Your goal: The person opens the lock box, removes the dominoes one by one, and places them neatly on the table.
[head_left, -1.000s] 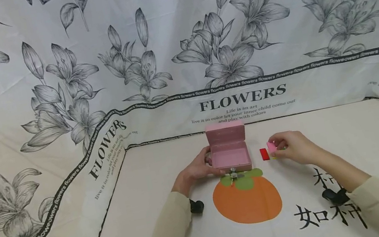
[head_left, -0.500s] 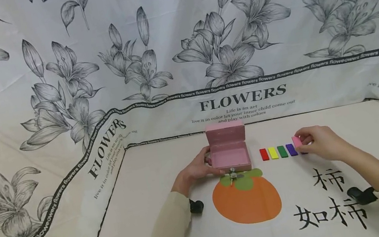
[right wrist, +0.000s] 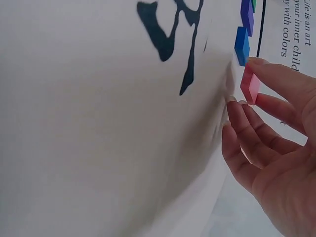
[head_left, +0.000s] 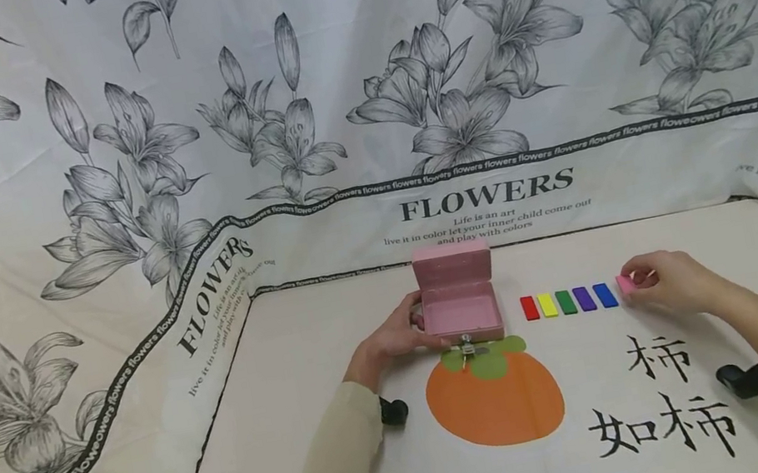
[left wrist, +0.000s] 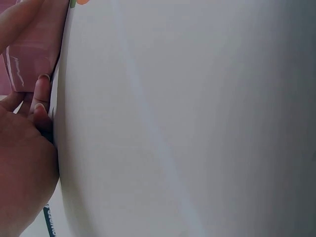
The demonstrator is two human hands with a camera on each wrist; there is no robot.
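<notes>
A small pink box [head_left: 453,270] with its lid raised stands on the cloth, and its inside shows bare. My left hand [head_left: 396,331] holds the box at its left side, thumb along the front and fingers at the side wall. To the right of the box lies a row of flat blocks: red [head_left: 529,308], yellow [head_left: 548,305], green [head_left: 566,301], purple [head_left: 584,298] and blue [head_left: 605,295]. At the right end of this row, my right hand [head_left: 672,283] pinches a pink block [right wrist: 250,85] between thumb and index finger, close beside the blue one.
A silver latch [head_left: 466,339] hangs at the box's front. The white tablecloth [head_left: 303,326] bears a printed orange persimmon [head_left: 495,402] and black characters [head_left: 659,424]. A flower-printed curtain [head_left: 316,222] closes off the back and the sides.
My right hand has moved right along the row with the pink block, from near the red block to beyond the blue one, uncovering the other blocks. The left hand and box have stayed put.
</notes>
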